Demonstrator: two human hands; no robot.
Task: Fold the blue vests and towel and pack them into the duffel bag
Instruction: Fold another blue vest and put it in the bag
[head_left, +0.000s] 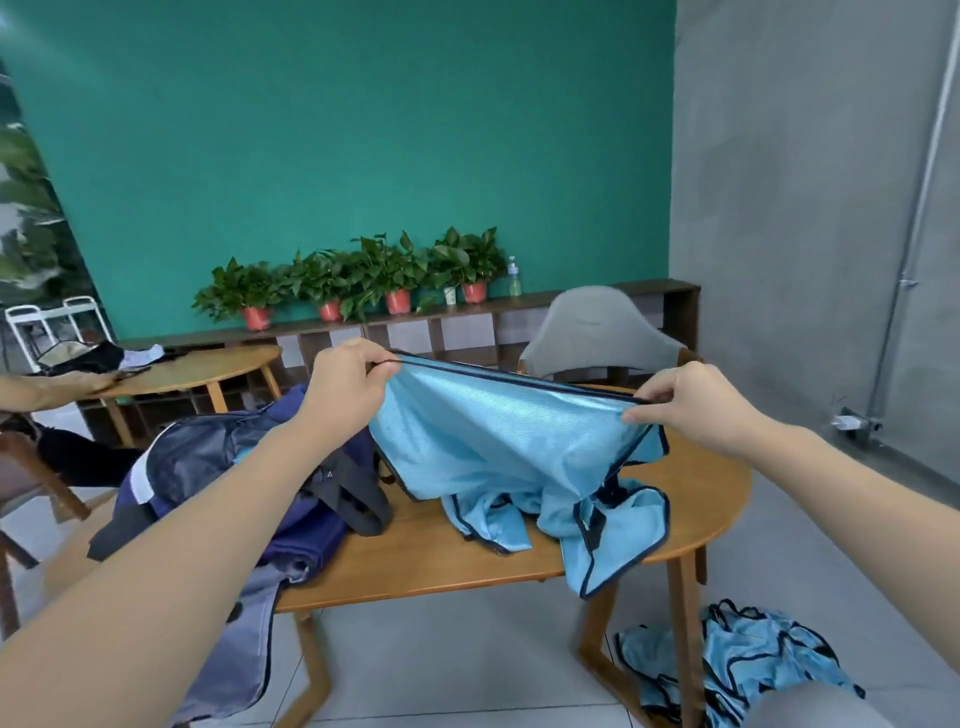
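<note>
A lounge-like room; teal wall (337, 130), potted plants (384, 270) on a low shelf (467, 322), wooden tables (467, 551).

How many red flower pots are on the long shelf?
4, in a row on the shelf by the green wall: the first pot far left, the second pot, the third pot, the fourth pot rightmost. Leaves might hide another.

Both arms reach forward, the left hand (347, 384) and right hand (691, 402) each raised with a pinching grip.
</note>
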